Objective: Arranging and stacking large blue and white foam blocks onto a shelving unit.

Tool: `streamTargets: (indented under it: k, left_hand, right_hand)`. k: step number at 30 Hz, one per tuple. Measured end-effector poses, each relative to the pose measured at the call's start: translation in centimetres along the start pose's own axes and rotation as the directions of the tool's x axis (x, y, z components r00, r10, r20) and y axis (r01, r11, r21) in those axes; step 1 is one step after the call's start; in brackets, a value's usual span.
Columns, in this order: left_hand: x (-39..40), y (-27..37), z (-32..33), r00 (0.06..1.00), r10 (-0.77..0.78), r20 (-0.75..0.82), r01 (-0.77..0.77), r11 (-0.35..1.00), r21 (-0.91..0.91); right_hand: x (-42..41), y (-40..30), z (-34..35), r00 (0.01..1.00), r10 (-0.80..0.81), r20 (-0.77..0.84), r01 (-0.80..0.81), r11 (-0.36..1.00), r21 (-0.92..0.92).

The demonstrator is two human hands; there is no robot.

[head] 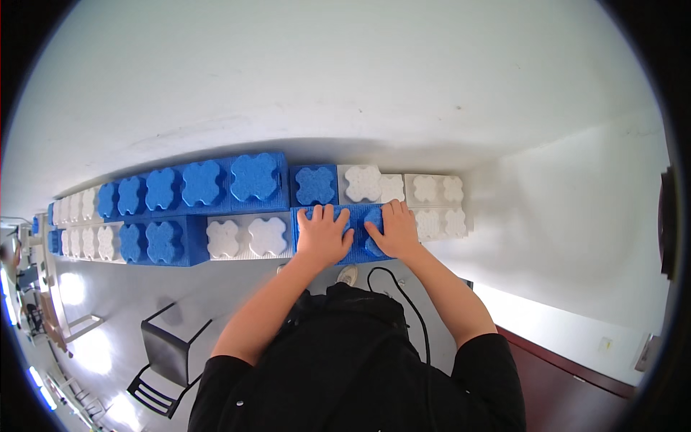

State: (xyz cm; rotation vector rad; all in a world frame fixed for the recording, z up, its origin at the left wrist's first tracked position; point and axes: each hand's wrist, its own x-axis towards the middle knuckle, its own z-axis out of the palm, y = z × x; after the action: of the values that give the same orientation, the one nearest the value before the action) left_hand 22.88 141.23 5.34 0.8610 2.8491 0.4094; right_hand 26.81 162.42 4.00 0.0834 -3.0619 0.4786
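A blue foam building block (358,248) with rounded, clover-like studs lies on top of the front row, right before me. My left hand (324,235) rests on its left stud, fingers spread towards the far edge and thumb pointing right. My right hand (398,229) lies over its right end, with the thumb on the right stud (373,237) and the fingertips at the far edge. Both palms face down, and the left stud is mostly covered. Behind it stand a blue block (315,184) and a white block (363,182).
A double row of blue blocks (202,183) and white blocks (245,237) runs left along the white wall (345,81). Lower white blocks (438,197) continue right, near the corner. A black chair (167,348) stands behind me at left. A black cable (413,310) hangs by my right side.
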Motion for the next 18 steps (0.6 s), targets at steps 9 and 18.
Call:
streamTargets:
  k: [9, 18]
  left_hand:
    - [0.9, -2.8, 1.2, 0.988, -0.01, -0.154, -0.018, 0.984, -0.18]
    - [-0.2, -2.7, 2.6, 0.989, -0.053, -0.141, 0.026, 0.982, -0.188]
  right_hand:
    - [1.6, -0.6, 1.5, 1.0, 0.007, -0.02, -0.007, 1.0, -0.029]
    - [0.2, -0.8, 2.7, 1.0, 0.012, -0.029, -0.013, 0.999, -0.041]
